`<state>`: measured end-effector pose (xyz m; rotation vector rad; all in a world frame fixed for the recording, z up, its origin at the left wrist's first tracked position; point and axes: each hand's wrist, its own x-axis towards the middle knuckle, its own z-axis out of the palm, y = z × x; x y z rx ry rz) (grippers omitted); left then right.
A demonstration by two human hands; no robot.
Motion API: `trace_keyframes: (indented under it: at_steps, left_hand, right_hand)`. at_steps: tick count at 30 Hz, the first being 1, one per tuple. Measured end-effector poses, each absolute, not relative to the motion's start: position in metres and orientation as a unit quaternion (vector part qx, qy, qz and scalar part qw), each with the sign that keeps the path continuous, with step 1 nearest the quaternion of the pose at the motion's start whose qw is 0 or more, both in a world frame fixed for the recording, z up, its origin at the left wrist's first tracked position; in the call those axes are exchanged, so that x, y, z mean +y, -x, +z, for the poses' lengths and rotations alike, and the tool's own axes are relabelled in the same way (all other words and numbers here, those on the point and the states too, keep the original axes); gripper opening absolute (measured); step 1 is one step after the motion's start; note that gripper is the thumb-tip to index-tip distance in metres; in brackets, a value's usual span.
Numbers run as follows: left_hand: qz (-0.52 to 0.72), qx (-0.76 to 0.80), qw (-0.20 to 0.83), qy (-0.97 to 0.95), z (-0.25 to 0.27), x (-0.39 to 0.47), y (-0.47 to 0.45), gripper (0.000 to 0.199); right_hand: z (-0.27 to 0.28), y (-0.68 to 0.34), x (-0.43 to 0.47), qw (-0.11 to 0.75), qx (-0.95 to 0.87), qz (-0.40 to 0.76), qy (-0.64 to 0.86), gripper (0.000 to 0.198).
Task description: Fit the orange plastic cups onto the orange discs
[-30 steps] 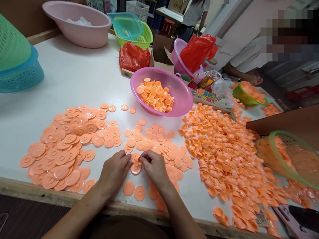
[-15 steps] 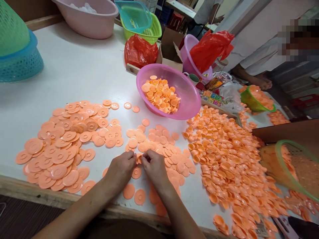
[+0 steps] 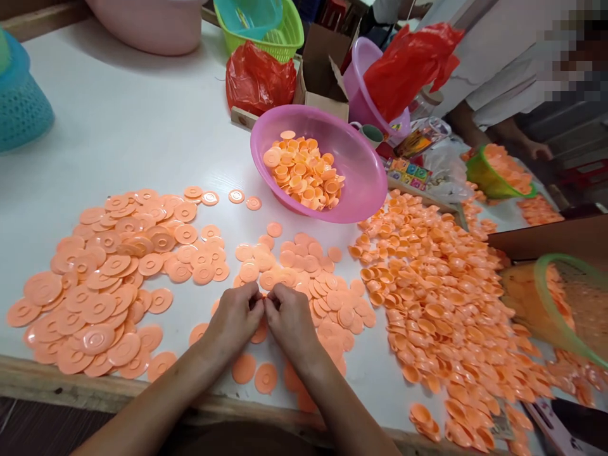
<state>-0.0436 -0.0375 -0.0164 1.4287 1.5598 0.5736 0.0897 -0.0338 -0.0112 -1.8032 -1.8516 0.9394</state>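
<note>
a small orange disc [image 3: 264,299] is pinched between both hands, just above the white table [image 3: 142,139] near its front edge. the left hand [image 3: 234,322] and right hand [image 3: 291,323] both squeeze it with their fingertips. it is mostly hidden, so i cannot tell which way it faces; being round, it has no long side. best to press evenly, thumbs close together.

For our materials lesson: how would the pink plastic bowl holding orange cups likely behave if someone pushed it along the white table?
The pink plastic bowl looks thin-walled, so probably light. It already sits tilted, so it may rock or tip. The smooth white table suggests easy sliding.
</note>
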Motion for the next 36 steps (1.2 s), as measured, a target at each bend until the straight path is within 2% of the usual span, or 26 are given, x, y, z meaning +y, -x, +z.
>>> trace_keyframes:
  at_steps: [5,8,11,14,17,19,22,25,27,30,33,36]
  left_hand:
    - [0.243,0.621,0.443,-0.599,-0.020,-0.043,0.048,0.016]
    - [0.238,0.614,0.430,-0.618,-0.012,-0.045,0.054,0.019]
    - [0.264,0.623,0.441,-0.589,0.018,-0.019,0.053,0.024]
    - [0.330,0.630,0.403,-0.576,0.071,0.034,0.041,0.022]
    - [0.425,0.591,0.376,-0.573,0.112,0.081,0.030,0.039]
    - [0.423,0.573,0.349,-0.609,0.114,0.092,0.032,0.034]
    - [0.298,0.581,0.287,-0.701,0.082,0.071,0.054,0.016]
    - [0.172,0.615,0.252,-0.727,0.033,0.027,0.080,0.015]
    - [0.135,0.629,0.239,-0.727,0.008,-0.001,0.089,0.016]
    - [0.140,0.629,0.229,-0.729,-0.010,-0.031,0.090,0.016]
    - [0.148,0.625,0.236,-0.729,-0.012,-0.045,0.088,0.014]
    - [0.159,0.619,0.247,-0.729,-0.014,-0.051,0.091,0.013]
  right_hand:
    - [-0.010,-0.084,-0.039,0.222,-0.644,0.333,0.652,0.020]
    - [0.001,-0.090,-0.048,0.264,-0.660,0.352,0.609,0.020]
    - [0.010,-0.121,-0.054,0.351,-0.618,0.365,0.601,0.018]
    - [0.015,-0.176,-0.054,0.400,-0.566,0.285,0.662,0.020]
    - [0.014,-0.233,-0.041,0.378,-0.551,0.178,0.723,0.022]
    - [0.008,-0.258,-0.025,0.342,-0.556,0.109,0.750,0.022]
    - [-0.003,-0.272,0.001,0.255,-0.583,0.037,0.771,0.023]
    - [-0.010,-0.274,0.016,0.169,-0.593,0.006,0.787,0.019]
    - [-0.012,-0.276,0.017,0.167,-0.593,0.002,0.788,0.019]
    - [-0.008,-0.276,0.007,0.264,-0.571,0.045,0.776,0.018]
    - [0.004,-0.254,-0.012,0.377,-0.504,0.189,0.754,0.022]
    - [0.016,-0.204,-0.031,0.388,-0.467,0.366,0.705,0.024]
